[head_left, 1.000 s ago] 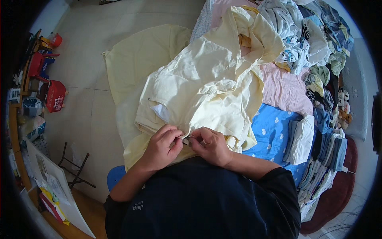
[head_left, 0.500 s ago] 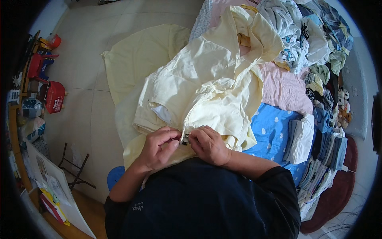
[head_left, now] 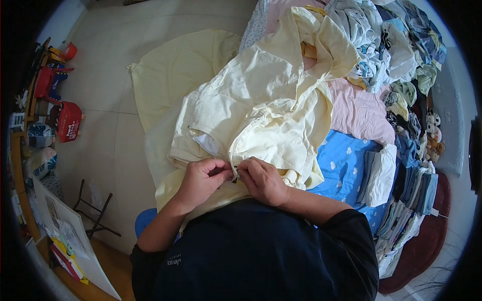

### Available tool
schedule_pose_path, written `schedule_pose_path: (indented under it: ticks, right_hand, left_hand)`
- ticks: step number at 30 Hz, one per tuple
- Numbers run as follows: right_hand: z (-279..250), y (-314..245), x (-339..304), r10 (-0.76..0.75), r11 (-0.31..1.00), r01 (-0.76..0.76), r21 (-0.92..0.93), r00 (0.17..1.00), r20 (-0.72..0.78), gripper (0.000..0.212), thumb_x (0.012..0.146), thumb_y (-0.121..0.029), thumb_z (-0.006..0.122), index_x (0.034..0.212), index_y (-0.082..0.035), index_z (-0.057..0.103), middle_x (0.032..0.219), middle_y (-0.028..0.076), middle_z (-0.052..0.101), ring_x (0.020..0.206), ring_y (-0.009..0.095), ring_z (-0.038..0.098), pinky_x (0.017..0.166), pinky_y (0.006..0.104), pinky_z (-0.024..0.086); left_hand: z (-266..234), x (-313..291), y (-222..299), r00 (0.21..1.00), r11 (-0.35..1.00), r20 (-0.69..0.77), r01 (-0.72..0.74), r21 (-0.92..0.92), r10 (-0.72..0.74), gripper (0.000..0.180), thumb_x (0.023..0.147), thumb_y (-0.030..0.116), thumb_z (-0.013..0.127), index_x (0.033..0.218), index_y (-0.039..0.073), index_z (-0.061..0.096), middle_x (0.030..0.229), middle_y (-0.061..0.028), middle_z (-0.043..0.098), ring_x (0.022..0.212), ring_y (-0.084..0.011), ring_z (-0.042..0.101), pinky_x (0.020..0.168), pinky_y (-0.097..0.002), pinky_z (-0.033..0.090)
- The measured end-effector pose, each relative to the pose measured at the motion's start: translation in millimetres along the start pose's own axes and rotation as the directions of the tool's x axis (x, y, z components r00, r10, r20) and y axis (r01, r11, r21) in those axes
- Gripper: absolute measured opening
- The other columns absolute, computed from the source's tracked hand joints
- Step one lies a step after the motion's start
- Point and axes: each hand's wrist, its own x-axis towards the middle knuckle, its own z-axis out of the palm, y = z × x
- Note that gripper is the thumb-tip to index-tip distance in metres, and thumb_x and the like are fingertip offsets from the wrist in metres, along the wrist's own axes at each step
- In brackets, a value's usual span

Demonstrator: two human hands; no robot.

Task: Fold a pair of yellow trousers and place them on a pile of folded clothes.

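Head view. Nearest, dark shirt. Just past it, left hand and right hand close together, thumbs and fingers pinched narrow, both holding the near edge of pale yellow trousers. Small dark bit between fingertips, too small to identify. Trousers spread ahead, creased, white pocket lining showing at left. Rightward, blue heart-print cloth; beyond, pink cloth; farther, heaped clothes.
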Motion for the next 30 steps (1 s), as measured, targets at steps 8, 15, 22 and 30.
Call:
schedule_pose_path:
  ticks: [8, 15, 22, 30]
  right_hand:
    - [-15, 0, 2, 0.508, 0.771, -0.572, 0.281, 0.818, 0.27, 0.015, 0.09, -0.011, 0.063, 0.097, 0.003, 0.061, 0.083, 0.002, 0.063, 0.074, 0.006, 0.056, 0.063, 0.0253, 0.047]
    - [-11, 4, 3, 0.577, 0.688, -0.635, 0.351, 0.772, 0.265, 0.015, 0.086, -0.01, 0.066, 0.096, 0.001, 0.062, 0.081, -0.002, 0.06, 0.073, 0.003, 0.051, 0.064, 0.0198, 0.043]
    - [1, 20, 2, 0.645, 0.469, -0.682, 0.561, 0.699, 0.31, 0.009, 0.082, -0.002, 0.065, 0.091, -0.001, 0.061, 0.08, -0.001, 0.061, 0.071, 0.004, 0.053, 0.062, 0.0206, 0.044]
    - [2, 27, 4, 0.644, 0.023, -0.693, 0.721, 0.562, 0.52, 0.017, 0.078, 0.005, 0.063, 0.094, -0.002, 0.06, 0.086, 0.005, 0.063, 0.075, 0.013, 0.06, 0.07, 0.0252, 0.048]
  left_hand:
    - [18, 1, -5, 0.935, 0.857, -0.025, -0.313, 0.41, 0.353, 0.014, 0.075, 0.001, 0.071, 0.085, 0.0, 0.062, 0.076, -0.0087, 0.06, 0.066, -0.0228, 0.063, 0.06, -0.0316, 0.051]
    - [24, 3, -10, 0.775, 0.586, 0.009, -0.486, 0.648, 0.632, 0.02, 0.071, -0.001, 0.071, 0.087, 0.004, 0.061, 0.077, -0.0098, 0.059, 0.066, -0.027, 0.061, 0.058, -0.0358, 0.049]
    - [19, 0, -11, 0.799, 0.639, 0.028, -0.501, 0.583, 0.601, 0.02, 0.074, 0.0, 0.07, 0.091, 0.003, 0.061, 0.082, -0.0093, 0.059, 0.074, -0.0285, 0.061, 0.065, -0.0369, 0.05]
    - [10, -1, -10, 0.918, 0.88, -0.013, -0.376, 0.29, 0.397, 0.019, 0.078, -0.001, 0.07, 0.094, 0.002, 0.062, 0.085, -0.0089, 0.059, 0.075, -0.0208, 0.064, 0.065, -0.0296, 0.053]
